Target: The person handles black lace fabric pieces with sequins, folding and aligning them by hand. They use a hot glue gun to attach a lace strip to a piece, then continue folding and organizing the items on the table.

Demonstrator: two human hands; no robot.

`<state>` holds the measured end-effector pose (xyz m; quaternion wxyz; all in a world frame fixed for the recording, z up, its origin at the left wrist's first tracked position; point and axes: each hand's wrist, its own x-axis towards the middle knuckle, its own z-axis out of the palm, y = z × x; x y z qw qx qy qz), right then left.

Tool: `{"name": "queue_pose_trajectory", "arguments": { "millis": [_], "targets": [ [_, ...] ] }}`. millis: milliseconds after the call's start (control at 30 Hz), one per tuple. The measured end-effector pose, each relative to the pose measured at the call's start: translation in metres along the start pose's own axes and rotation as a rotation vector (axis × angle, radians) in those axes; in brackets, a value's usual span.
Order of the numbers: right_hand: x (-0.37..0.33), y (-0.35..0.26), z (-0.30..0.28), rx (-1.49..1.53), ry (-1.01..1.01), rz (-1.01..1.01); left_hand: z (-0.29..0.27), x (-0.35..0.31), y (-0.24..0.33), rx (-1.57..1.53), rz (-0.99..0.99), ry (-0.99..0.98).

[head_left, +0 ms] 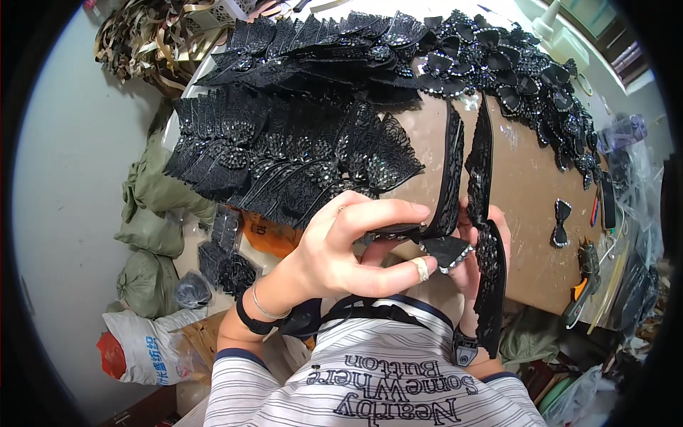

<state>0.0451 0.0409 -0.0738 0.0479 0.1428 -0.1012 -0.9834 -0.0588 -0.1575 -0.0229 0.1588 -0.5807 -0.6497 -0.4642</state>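
Over the near edge of the brown work board, my left hand (334, 249) is closed, its fingers curled round a black lace strip (447, 167) whose free end points away from me. Beside its ringed finger is a black bow (447, 252) with a rhinestone-trimmed edge. To the right, my right hand (499, 222) is closed on a second long lace strip (489, 285), which hangs towards my lap and hides most of that hand. Whether both strips belong to one headband I cannot tell.
Stacked black lace headbands with rhinestones (284, 142) cover the board's left side. A heap of black bows (498, 57) lies along the far right. One loose bow (562, 223) and a glue gun (585, 281) with an orange trigger are at the right edge. Green sacks (149, 285) stand left.
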Motion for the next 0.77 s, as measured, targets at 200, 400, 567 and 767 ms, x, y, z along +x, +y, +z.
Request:
{"name": "queue_pose_trajectory", "arguments": {
  "millis": [200,400,567,767],
  "targets": [
    [0.003,0.0,-0.001,0.045,0.022,-0.04,0.002,0.006,0.005,-0.111,-0.112,-0.032],
    [0.0,-0.001,0.011,0.007,-0.04,0.004,0.002,0.01,0.007,-0.186,-0.275,-0.057],
    [-0.005,0.004,0.028,-0.109,-0.063,0.034,0.007,0.002,0.012,-0.356,-0.581,-0.066],
    [0.0,0.017,0.022,-0.593,0.039,-0.354,-0.001,0.0,0.012,-0.168,-0.664,-0.058]
  ]
}}
